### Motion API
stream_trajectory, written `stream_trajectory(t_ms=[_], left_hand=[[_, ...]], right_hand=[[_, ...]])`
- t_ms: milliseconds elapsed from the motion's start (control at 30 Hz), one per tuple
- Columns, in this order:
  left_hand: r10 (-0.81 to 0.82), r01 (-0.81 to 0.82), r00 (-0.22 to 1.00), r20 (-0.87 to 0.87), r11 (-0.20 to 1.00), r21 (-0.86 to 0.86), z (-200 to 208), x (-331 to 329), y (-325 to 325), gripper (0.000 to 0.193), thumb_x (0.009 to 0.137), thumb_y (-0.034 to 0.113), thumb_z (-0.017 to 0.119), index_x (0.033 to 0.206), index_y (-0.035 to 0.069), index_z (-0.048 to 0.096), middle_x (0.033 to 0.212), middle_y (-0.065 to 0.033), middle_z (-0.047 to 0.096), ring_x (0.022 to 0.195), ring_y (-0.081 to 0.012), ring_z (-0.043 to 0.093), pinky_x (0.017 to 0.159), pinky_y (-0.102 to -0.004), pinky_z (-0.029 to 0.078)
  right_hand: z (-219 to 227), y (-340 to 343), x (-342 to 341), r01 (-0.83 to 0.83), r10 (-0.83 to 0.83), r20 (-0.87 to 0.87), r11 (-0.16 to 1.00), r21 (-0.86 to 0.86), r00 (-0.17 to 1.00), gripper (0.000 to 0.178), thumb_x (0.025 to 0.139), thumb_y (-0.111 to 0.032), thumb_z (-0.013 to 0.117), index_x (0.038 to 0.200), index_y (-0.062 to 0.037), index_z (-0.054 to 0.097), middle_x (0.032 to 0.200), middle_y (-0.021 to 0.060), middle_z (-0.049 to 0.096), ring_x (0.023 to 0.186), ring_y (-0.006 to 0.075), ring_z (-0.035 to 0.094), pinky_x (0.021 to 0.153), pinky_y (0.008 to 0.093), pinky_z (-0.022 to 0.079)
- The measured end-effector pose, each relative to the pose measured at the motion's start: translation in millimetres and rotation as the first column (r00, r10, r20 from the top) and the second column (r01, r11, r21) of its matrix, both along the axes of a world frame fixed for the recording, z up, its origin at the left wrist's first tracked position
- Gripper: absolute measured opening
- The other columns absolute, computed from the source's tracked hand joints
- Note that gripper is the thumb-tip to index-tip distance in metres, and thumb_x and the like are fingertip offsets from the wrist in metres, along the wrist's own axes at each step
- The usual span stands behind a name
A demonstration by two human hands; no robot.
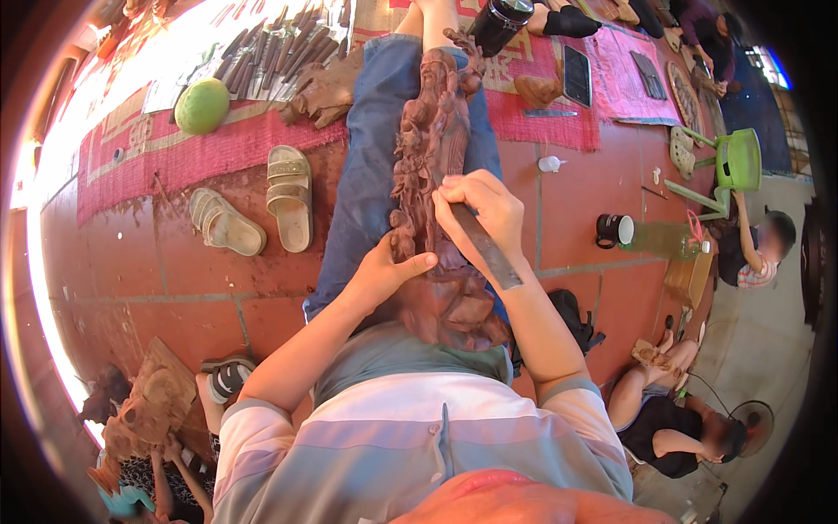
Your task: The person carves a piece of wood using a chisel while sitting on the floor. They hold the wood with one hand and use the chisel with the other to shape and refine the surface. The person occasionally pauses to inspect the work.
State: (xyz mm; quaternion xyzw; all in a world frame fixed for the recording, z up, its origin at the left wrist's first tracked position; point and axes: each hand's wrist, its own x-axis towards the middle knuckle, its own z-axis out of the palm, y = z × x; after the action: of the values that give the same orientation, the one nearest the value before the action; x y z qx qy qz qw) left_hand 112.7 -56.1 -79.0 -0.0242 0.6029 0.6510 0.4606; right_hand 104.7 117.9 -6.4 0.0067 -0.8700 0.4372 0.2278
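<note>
A tall reddish-brown wood carving point(447, 144) with figures and openwork lies along my lap, its rocky base point(454, 310) against my belly. My left hand point(388, 272) grips its lower left side, thumb stretched across the front and the other fingers partly hidden behind. My right hand point(487, 210) is closed round a carving tool point(487, 249) with a flat dark handle, whose butt points back toward my forearm. The tool's working end is hidden by my fingers, close to the carving's right side. I cannot tell whether it touches the wood.
Many dark-handled carving tools point(279, 54), a green round fruit point(202, 106) and a wood piece point(327, 92) lie ahead left. Sandals point(290, 196) rest on the tiles. Right are a phone point(576, 76), a cup point(614, 230), a bottle point(659, 240) and a green stool point(738, 160). Other people sit around.
</note>
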Motion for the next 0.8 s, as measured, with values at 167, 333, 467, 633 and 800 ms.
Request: stream_trajectory(t_ms=[167, 333, 467, 633, 800], left_hand=[[-0.014, 0.014, 1.0, 0.018, 1.0, -0.004, 14, -2, 0, 0.089, 0.078, 0.04, 0.076, 0.138, -0.008, 0.031, 0.134, -0.018, 0.048, 0.124, -0.0241, 0.046, 0.105, -0.0349, 0.035], [0.037, -0.036, 0.999, -0.015, 0.999, 0.039, 9, 1, 1, 0.091, 0.076, 0.042, 0.078, 0.136, -0.01, 0.035, 0.132, -0.0198, 0.049, 0.122, -0.0241, 0.048, 0.103, -0.0342, 0.037], [0.007, -0.007, 1.0, 0.004, 1.0, 0.014, -1, 0, 1, 0.091, 0.077, 0.041, 0.077, 0.137, -0.009, 0.033, 0.133, -0.0191, 0.048, 0.124, -0.0239, 0.046, 0.105, -0.0343, 0.036], [0.007, -0.007, 1.0, -0.002, 1.0, 0.004, 2, 0, 0, 0.095, 0.075, 0.045, 0.077, 0.137, -0.011, 0.033, 0.133, -0.0227, 0.047, 0.125, -0.0256, 0.046, 0.104, -0.0341, 0.037], [0.019, -0.019, 1.0, -0.017, 1.0, 0.007, 5, 0, 1, 0.096, 0.075, 0.044, 0.078, 0.137, -0.012, 0.032, 0.133, -0.023, 0.048, 0.124, -0.026, 0.047, 0.104, -0.0342, 0.037]], right_hand=[[6, -1, -6, 0.036, -0.023, 0.081, 0.985, -0.171, 0.996, 0.015, 0.07, 0.002, 0.071, 0.073, -0.0041, 0.058, 0.073, 0.0092, 0.061, 0.065, 0.023, 0.062, 0.059, 0.0304, 0.051], [11, 1, -1, 0.02, -0.018, 0.096, 1.0, -0.024, 0.995, 0.011, 0.075, 0.002, 0.071, 0.074, -0.0008, 0.061, 0.076, 0.0091, 0.063, 0.068, 0.0154, 0.063, 0.061, 0.0254, 0.05], [-6, -1, -2, 0.025, -0.005, -0.175, 0.994, 0.109, 0.985, 0.014, 0.072, 0.003, 0.071, 0.076, -0.0038, 0.059, 0.077, 0.0095, 0.063, 0.064, 0.0216, 0.063, 0.059, 0.0279, 0.051], [0, 1, -4, 0.028, -0.027, -0.033, 0.999, 0.029, 0.999, 0.014, 0.071, 0.004, 0.072, 0.075, -0.0025, 0.061, 0.079, 0.0091, 0.065, 0.069, 0.0185, 0.066, 0.062, 0.0272, 0.053], [-1, -2, 1, 0.034, -0.032, -0.039, 0.997, 0.062, 0.999, 0.014, 0.071, 0.003, 0.073, 0.073, -0.002, 0.061, 0.078, 0.0096, 0.065, 0.072, 0.0186, 0.067, 0.064, 0.0269, 0.054]])
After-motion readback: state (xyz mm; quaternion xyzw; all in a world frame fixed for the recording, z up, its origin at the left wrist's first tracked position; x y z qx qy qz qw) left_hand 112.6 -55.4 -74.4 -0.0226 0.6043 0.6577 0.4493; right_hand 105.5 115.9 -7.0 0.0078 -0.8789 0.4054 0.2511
